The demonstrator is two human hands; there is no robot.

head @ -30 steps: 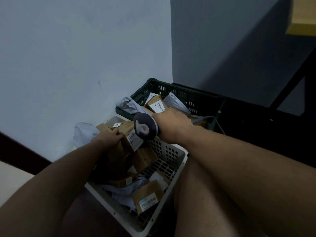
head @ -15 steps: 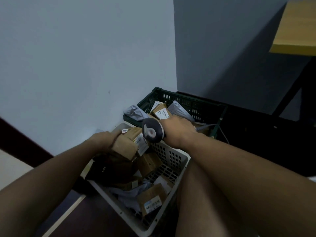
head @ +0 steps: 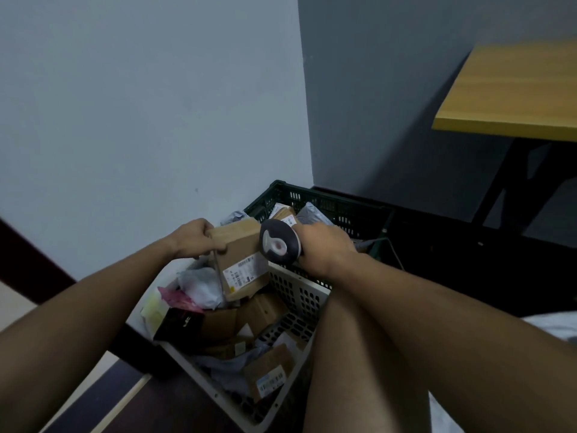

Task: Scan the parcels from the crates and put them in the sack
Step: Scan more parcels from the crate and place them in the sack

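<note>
Above white crate (head: 299, 295), box (head: 242, 260) upright, label (head: 240, 275) camera-ward.

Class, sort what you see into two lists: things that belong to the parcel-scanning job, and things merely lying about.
Part of the job:
left hand gripping a cardboard parcel
right hand holding the scanner
white crate of parcels
green crate of parcels

Just lying about:
wooden table
grey wall
</note>
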